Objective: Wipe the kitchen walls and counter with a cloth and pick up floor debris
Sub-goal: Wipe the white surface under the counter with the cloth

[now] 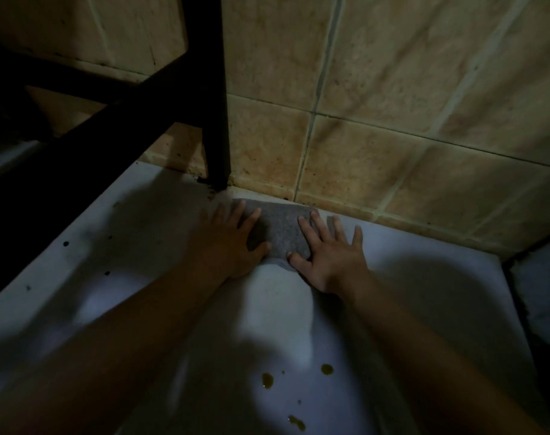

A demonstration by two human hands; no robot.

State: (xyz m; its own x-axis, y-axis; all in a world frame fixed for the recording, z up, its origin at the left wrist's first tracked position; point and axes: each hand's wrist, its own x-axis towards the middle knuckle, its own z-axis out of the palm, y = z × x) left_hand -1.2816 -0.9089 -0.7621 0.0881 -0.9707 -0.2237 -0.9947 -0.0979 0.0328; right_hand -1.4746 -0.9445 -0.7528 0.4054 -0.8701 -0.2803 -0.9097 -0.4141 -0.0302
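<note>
A grey cloth (278, 229) lies flat on the white counter (160, 277), close to where it meets the tan tiled wall (377, 120). My left hand (228, 243) presses on the cloth's left side with its fingers spread and straight. On the right side, my right hand (327, 255) presses down the same way, fingers spread, thumb on the cloth's near edge. Both forearms reach in from the bottom of the view.
A dark frame with an upright post (215, 98) stands on the counter at the back left. Yellow-brown stains (267, 380) and small dark specks (66, 243) mark the counter. Grime lines the wall joint. The counter ends at a dark gap (512, 271) on the right.
</note>
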